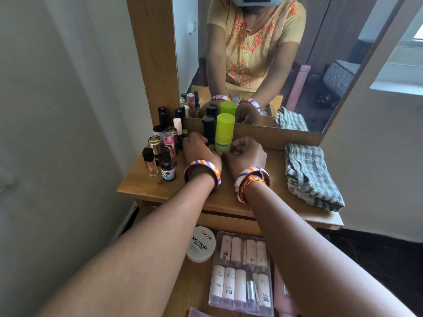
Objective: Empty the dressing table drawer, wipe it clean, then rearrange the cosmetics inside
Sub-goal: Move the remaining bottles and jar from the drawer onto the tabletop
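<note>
At the far edge of the dressing table (142, 188), left hand (198, 148) and right hand (248, 154) clasp the green bottle (224, 133); lifting straight up should spare neighbouring bottles.

Domestic bedroom or dressing corner. A wooden dressing table stands against plain white walls, its tall framed mirror (274, 65) reflecting a window and a dark wardrobe. Small cosmetics bottles (164, 143) crowd the tabletop (231, 197) beside a folded checked cloth (309, 177); the open drawer (190, 284) below holds packaged toiletries.
</note>
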Tool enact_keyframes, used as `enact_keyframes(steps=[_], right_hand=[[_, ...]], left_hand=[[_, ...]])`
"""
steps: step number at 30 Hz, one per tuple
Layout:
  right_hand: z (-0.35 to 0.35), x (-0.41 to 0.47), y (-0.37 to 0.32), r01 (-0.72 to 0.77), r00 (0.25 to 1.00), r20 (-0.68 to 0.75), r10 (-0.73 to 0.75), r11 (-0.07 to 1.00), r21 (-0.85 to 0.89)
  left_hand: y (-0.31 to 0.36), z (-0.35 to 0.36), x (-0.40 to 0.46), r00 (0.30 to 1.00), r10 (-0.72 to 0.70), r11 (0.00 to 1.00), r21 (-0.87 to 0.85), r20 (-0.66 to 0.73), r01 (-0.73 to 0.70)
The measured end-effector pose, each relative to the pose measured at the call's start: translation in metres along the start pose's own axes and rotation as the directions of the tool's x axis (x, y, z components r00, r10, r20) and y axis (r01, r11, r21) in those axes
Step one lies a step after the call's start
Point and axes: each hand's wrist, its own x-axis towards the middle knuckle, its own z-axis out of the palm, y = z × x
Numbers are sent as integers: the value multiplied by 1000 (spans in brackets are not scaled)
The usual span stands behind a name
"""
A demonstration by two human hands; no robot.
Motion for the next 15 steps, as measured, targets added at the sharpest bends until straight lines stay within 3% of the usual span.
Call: enact_keyframes(steps=[15], right_hand=[[4,2,-3,-72,997,13,72,997,-17]], left_hand=[[-1,-5,-2,999,-3,1000,25,40,2]])
